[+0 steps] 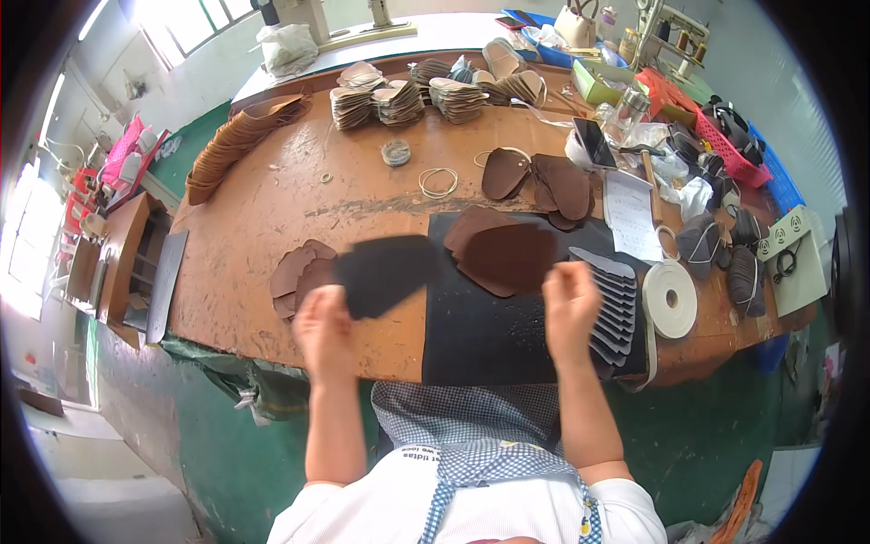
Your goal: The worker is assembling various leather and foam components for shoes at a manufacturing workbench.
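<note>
A black flat piece [385,272] is pinched in the left hand [323,328], raised over the near left of the worktable [272,195]. A brown leather piece [507,257] is gripped by the right hand [569,304] above the black mat [480,331].

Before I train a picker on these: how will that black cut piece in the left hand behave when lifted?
The black piece probably stays fairly stiff: held by one end in the left hand, it juts out without drooping. Likely light, being thin and flat. It shouldn't roll.
</note>
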Tool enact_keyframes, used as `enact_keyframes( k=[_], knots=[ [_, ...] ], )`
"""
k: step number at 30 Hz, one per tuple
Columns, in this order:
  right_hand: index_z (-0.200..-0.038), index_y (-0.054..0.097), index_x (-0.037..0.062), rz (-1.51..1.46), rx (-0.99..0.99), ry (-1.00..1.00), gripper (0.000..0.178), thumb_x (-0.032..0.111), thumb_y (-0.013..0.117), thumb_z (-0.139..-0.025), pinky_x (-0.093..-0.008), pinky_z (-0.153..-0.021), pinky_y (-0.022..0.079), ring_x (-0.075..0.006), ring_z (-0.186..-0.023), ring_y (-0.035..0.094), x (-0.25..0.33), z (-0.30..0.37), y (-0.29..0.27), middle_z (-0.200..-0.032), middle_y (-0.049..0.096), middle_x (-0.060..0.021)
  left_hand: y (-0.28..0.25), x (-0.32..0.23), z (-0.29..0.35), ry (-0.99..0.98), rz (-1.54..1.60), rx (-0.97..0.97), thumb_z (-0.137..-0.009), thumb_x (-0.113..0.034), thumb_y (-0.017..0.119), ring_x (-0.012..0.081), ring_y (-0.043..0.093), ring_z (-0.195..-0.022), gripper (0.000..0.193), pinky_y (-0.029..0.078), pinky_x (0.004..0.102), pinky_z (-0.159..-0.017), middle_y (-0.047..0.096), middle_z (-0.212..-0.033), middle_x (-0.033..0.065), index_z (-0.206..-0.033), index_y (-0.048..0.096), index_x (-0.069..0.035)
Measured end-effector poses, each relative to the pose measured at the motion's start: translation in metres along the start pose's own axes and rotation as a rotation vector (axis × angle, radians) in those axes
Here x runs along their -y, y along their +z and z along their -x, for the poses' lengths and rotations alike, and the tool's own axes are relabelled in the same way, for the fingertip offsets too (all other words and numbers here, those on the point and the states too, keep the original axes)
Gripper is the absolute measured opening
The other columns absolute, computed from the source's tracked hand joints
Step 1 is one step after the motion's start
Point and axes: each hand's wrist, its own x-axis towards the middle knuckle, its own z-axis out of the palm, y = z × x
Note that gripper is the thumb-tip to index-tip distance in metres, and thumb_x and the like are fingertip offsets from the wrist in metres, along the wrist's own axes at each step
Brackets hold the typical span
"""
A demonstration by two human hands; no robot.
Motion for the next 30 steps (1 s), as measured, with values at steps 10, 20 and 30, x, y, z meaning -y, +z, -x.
enact_keyframes(
  k=[10, 20, 30],
  knots=[
    [-0.108, 0.055, -0.0016, -0.261, 0.453, -0.101, 0.016, -0.002, 0.062, -0.093, -0.0270, -0.080, 0.056, -0.0134, -0.092, 0.069, 0.049, 0.073, 0.045, -0.102, 0.073, -0.0156, 0.053, 0.028, 0.053, -0.028, -0.243, 0.279, -0.093, -0.003, 0.070, 0.0045, 0.061, -0.068, 0.008, 0.049, 0.0176, -0.059, 0.067, -0.080, 0.0000, -0.096, 0.066, 0.003],
    [-0.121, 0.055, 0.0000, -0.402, 0.512, 0.234, 0.030, -0.004, 0.062, -0.092, -0.0199, -0.072, 0.051, -0.0051, -0.083, 0.062, 0.040, 0.060, 0.051, -0.096, 0.069, -0.0048, 0.043, 0.029, 0.047, -0.072, -0.304, 0.271, -0.093, -0.008, 0.071, 0.0021, 0.056, -0.064, 0.009, 0.044, 0.0163, -0.056, 0.063, -0.077, -0.0033, -0.091, 0.066, -0.001],
    [-0.113, 0.067, -0.0034, 0.091, 0.283, -0.149, 0.022, -0.004, 0.060, -0.091, -0.0257, -0.073, 0.055, -0.0105, -0.083, 0.068, 0.038, 0.023, 0.041, -0.092, 0.073, -0.0090, -0.012, -0.053, 0.028, 0.355, -0.566, -0.132, -0.089, 0.001, 0.061, 0.0051, 0.050, -0.060, 0.009, 0.041, 0.0205, -0.054, 0.056, -0.072, -0.0026, -0.082, 0.060, -0.005]
  ],
)
